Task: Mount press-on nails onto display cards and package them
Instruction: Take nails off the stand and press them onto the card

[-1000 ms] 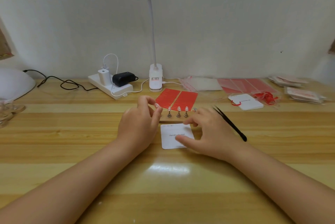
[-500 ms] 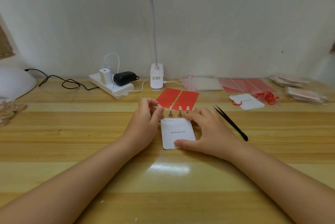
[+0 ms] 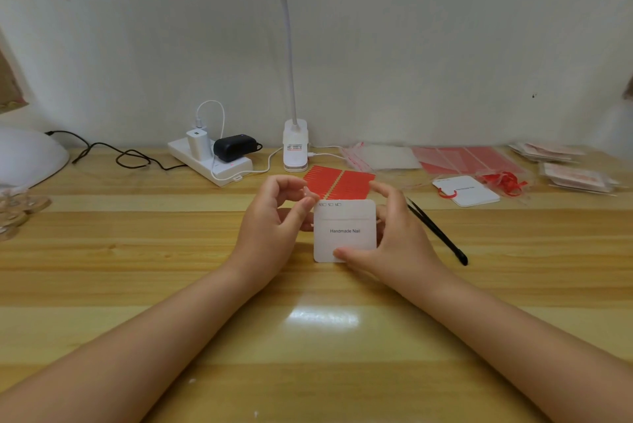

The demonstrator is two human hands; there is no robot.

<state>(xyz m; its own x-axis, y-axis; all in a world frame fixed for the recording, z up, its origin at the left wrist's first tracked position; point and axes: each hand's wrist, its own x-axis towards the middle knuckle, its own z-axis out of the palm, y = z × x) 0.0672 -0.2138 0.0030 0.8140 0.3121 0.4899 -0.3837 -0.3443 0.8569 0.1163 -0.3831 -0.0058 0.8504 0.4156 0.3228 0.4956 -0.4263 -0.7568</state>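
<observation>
At 9 o'clock, on the far left of the wooden table (image 3: 102,251), sits part of a white dome (image 3: 27,155). A black cord (image 3: 116,157) runs from it toward a white power strip (image 3: 209,162) at 11 o'clock, with a white plug and a black plug in it. Next comes the white lamp (image 3: 295,145) at 12 o'clock.

In the middle, the left hand (image 3: 274,224) has its thumb and finger pinched on a small clear nail (image 3: 306,190). Just to the right, the white card (image 3: 344,231) says "Handmade Nail." The right hand (image 3: 394,237) holds it, thumb on the bottom edge and fingers curled over the top right corner. Red strip sheets (image 3: 339,179) lie just behind the card.

At 3 o'clock lie black tweezers (image 3: 438,234), beside the right hand. Farther right lie another white card (image 3: 469,191), red ribbon (image 3: 503,181) and clear bags (image 3: 575,176).
</observation>
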